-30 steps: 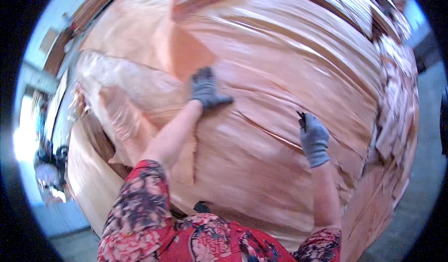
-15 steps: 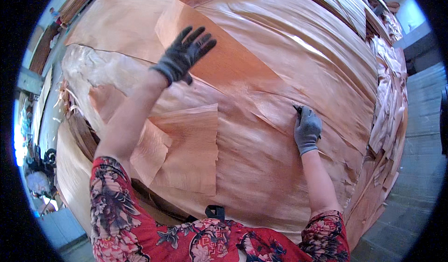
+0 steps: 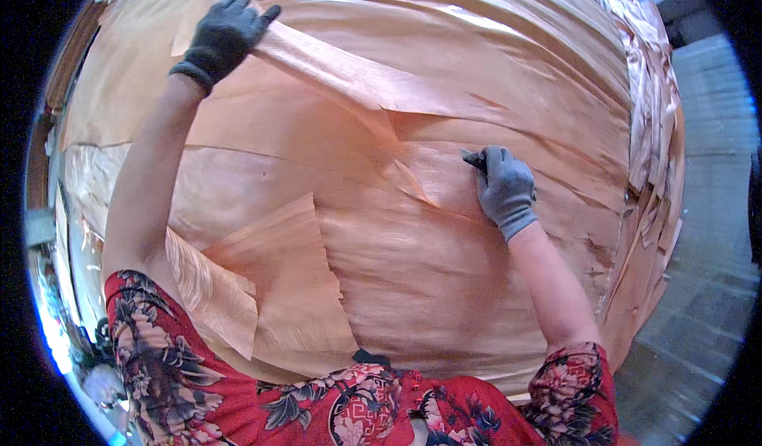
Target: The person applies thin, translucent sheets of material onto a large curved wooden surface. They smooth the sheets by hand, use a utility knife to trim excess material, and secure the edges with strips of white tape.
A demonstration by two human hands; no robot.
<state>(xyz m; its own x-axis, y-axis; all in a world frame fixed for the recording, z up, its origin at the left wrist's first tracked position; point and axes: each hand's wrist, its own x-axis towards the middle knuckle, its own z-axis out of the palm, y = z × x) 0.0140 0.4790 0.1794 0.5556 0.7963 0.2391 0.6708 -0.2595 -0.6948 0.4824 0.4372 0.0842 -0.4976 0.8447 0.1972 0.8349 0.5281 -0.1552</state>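
A long strip of thin orange-brown wood veneer (image 3: 333, 69) runs diagonally over a broad stack of veneer sheets (image 3: 444, 287). My left hand (image 3: 226, 37), in a dark glove, is closed on the strip near its far left end, and the strip is lifted and creased along its length. My right hand (image 3: 506, 186), in a grey glove with dark fingertips, is closed low over the sheets, right of the strip's near end. A small pointed tip pokes from its fingers, too small to name. A torn, ragged-edged veneer piece (image 3: 290, 287) lies nearer me, left of centre.
Crumpled veneer edges (image 3: 647, 97) hang along the stack's right side. Beyond them is a grey floor (image 3: 714, 208). Machinery and bright light show blurred at the lower left rim.
My left hand was open above the sheets; it has moved left and farther away and closed on the strip, which is now lifted. My right hand has shifted slightly left and away.
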